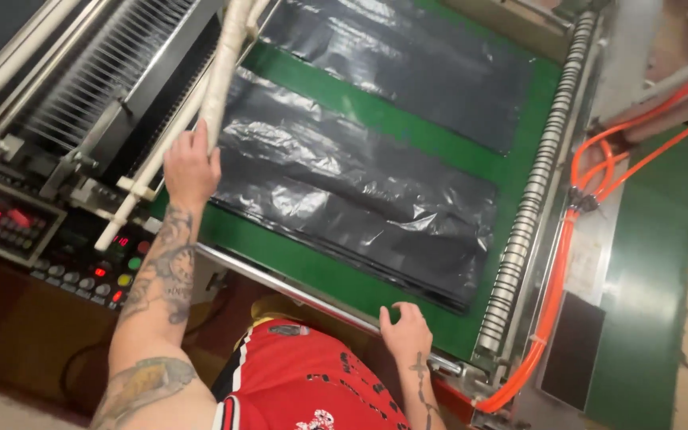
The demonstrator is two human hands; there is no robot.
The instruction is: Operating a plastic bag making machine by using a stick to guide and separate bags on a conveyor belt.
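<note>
My left hand (191,169) is wrapped around a white taped bar (224,64) that runs along the machine's edge above the belt. Near the front metal edge, my right hand (404,326) rests with fingers spread, close to the corner of a black plastic bag (352,191) lying flat on the green conveyor belt (431,139). A second black plastic bag (408,64) lies farther back on the same belt. Both bags are crinkled and glossy.
A control panel (81,255) with red displays and coloured buttons sits at the left. A metal coil roller (535,183) borders the belt's right side. Orange hoses (591,191) run down beside it. A ribbed machine head (105,72) stands at the upper left.
</note>
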